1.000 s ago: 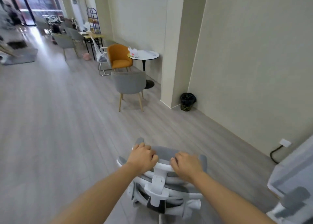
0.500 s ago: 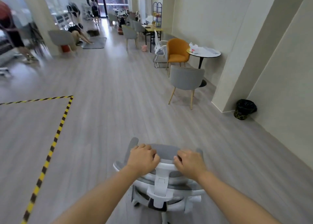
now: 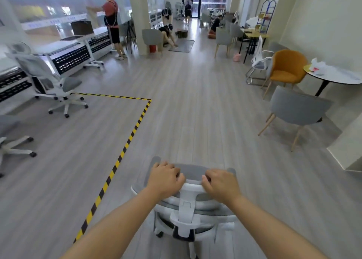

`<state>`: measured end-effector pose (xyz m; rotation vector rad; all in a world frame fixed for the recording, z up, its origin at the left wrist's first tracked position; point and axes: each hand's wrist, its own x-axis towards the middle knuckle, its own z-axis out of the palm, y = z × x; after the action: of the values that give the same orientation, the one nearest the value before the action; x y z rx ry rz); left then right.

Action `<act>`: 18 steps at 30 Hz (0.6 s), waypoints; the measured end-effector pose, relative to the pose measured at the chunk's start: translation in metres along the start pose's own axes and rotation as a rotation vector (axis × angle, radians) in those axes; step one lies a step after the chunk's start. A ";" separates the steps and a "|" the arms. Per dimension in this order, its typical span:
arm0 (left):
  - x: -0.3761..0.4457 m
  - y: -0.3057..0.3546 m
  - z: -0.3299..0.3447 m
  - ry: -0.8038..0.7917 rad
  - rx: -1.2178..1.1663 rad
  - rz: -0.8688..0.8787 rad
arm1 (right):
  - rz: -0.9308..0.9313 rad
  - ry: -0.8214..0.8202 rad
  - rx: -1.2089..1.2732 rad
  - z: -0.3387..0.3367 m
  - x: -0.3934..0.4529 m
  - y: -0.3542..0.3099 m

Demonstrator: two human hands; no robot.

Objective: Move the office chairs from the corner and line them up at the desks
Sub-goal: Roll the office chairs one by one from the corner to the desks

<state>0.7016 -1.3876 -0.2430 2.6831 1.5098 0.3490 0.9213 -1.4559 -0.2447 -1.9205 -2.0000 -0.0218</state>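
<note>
Head view is swinging left since 1 second ago, bringing the desks (image 3: 64, 51) into sight. Left hand (image 3: 166, 177) and right hand (image 3: 220, 182) are still gripping the office chair (image 3: 193, 204) headrest, steering deskward.

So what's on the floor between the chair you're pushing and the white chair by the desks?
Head view: only yellow-black floor tape crosses bare floor between the pushed chair and the white chair.

1. Bare wood floor (image 3: 186, 111) lies open straight ahead of the office chair (image 3: 188, 204).
2. Left: striped floor tape (image 3: 125, 149), then 1 white office chair (image 3: 52, 82) at the desks (image 3: 66, 56).
3. Right: grey chair (image 3: 295, 109), orange chair (image 3: 286, 68) and round table (image 3: 337, 78) line the wall.
</note>
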 end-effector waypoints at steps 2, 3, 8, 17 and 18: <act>0.011 -0.038 -0.005 0.023 0.018 -0.031 | -0.049 0.001 0.012 0.018 0.039 -0.018; 0.016 -0.057 -0.007 0.023 0.025 -0.046 | -0.073 -0.004 0.017 0.027 0.059 -0.027; 0.036 -0.142 -0.020 0.042 0.057 -0.134 | -0.184 -0.002 0.056 0.070 0.148 -0.073; 0.077 -0.303 -0.025 0.161 0.085 -0.317 | -0.374 0.043 0.073 0.137 0.306 -0.173; 0.082 -0.321 -0.027 0.174 0.085 -0.335 | -0.378 0.035 0.070 0.146 0.322 -0.185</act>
<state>0.4672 -1.1512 -0.2495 2.4477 2.0255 0.5191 0.7039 -1.1210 -0.2498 -1.4661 -2.2776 -0.0812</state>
